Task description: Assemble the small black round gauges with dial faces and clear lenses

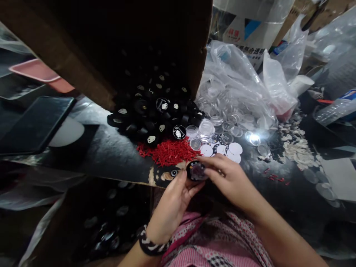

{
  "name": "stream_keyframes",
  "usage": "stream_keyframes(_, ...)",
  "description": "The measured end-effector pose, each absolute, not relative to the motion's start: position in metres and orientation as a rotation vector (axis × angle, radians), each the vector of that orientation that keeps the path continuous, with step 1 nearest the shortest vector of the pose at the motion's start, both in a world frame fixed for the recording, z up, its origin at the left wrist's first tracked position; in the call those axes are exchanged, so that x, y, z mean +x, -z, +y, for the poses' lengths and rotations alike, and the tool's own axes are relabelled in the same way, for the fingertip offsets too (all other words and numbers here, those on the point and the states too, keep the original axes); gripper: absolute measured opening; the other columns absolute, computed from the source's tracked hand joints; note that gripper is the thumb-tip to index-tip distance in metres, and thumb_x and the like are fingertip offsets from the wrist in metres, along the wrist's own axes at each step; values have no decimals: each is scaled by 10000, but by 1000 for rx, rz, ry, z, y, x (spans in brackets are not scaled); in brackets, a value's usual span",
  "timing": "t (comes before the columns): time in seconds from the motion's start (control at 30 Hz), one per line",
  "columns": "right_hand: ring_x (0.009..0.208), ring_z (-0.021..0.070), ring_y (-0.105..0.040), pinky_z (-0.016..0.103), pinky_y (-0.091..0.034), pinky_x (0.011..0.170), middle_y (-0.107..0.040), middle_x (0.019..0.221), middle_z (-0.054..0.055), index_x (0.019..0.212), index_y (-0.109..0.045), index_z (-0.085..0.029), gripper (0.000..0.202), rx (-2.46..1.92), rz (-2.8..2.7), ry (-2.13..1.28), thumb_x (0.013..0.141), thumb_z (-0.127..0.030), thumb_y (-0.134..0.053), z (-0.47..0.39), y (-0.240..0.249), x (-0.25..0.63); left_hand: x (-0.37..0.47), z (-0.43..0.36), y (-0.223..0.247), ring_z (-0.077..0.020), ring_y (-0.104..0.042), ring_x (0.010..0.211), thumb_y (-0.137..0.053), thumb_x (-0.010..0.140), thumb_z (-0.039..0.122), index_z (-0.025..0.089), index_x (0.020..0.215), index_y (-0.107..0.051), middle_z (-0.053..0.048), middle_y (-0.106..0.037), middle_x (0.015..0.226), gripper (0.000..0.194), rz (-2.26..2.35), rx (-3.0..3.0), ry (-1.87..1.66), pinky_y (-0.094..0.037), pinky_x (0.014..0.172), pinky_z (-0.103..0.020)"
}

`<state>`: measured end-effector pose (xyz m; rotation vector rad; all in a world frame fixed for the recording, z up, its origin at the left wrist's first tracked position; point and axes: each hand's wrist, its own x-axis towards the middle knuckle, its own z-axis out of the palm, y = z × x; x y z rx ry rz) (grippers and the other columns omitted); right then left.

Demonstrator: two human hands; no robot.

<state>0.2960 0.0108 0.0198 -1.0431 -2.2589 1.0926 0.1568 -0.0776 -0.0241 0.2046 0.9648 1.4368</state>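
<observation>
Close to the table's front edge, a small round black case [196, 171] with a printed dial sits between my two hands. My left hand [175, 202] grips it from the left and below, thumb on its rim. My right hand [229, 176] has its fingers closed on the right and upper side of the same case. Just beyond lies a heap of thin red pointers [169, 151]. White round dial discs [235, 149] are scattered behind my right hand. A small ring-shaped part [174, 172] rests left of the case.
Many black round cases [155, 118] spill from a tipped cardboard box [91, 66]. Clear round covers [219, 111] spread from a plastic bag [241, 81]. Small pale flat pieces [297, 148] are piled at right, near loose red pointers [276, 178]. A phone [33, 124] leans at left.
</observation>
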Motion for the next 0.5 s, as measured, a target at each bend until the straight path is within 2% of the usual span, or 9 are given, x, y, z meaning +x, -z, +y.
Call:
stream_keyframes(0.1, 1001, 171, -571, 352, -479, 923, -524, 1142, 88, 1267, -593, -248, 363, -970, -2345, -975, 925, -172, -495, -10, -23, 287, 157, -80, 26, -265, -560, 1218, -638, 861, 367, 224, 1232, -616, -87, -599, 1334, 398, 1018, 335, -1445, -480, 1006, -387)
stream_keyframes(0.17, 1011, 174, -569, 345, -471, 923, -522, 1138, 85, 1213, -620, -245, 301, -983, -2346, -978, 942, -219, -493, -12, -22, 284, 157, -84, 28, -257, -540, 1242, -656, 848, 338, 249, 1241, -615, -62, -588, 1352, 404, 1105, 455, -1425, -453, 1036, -373)
stream_keyframes(0.23, 932, 179, -584, 330, -473, 852, -574, 1013, 72, 1064, -650, -201, 243, -1045, -2325, -959, 968, -312, -457, -11, -22, 281, 157, -89, 30, -240, -548, 1236, -658, 844, 326, 258, 1225, -628, -41, -612, 1326, 388, 1187, 577, -1395, -440, 1046, -346)
stream_keyframes(0.3, 772, 180, -571, 318, -445, 741, -588, 814, 48, 874, -614, -179, 337, -1127, -2339, -828, 989, -392, -380, -10, -20, 277, 159, -92, 28, -232, -585, 1192, -660, 837, 318, 248, 1201, -642, -37, -652, 1271, 371, 1239, 651, -1372, -459, 1021, -328)
stream_keyframes(0.4, 616, 165, -493, 304, -368, 669, -515, 619, 11, 712, -514, -197, 419, -1136, -2359, -608, 1010, -359, -268, -11, -14, 266, 164, -92, 22, -236, -634, 1118, -643, 840, 325, 209, 1172, -648, -56, -688, 1205, 352, 1279, 692, -1372, -496, 972, -327)
stream_keyframes(0.5, 598, 158, -473, 294, -341, 648, -503, 595, 11, 673, -478, -201, 424, -1088, -2310, -588, 1008, -302, -238, -13, -7, 253, 165, -90, 18, -245, -632, 1118, -617, 852, 364, 189, 1164, -642, -71, -679, 1216, 358, 1345, 707, -1385, -500, 960, -327)
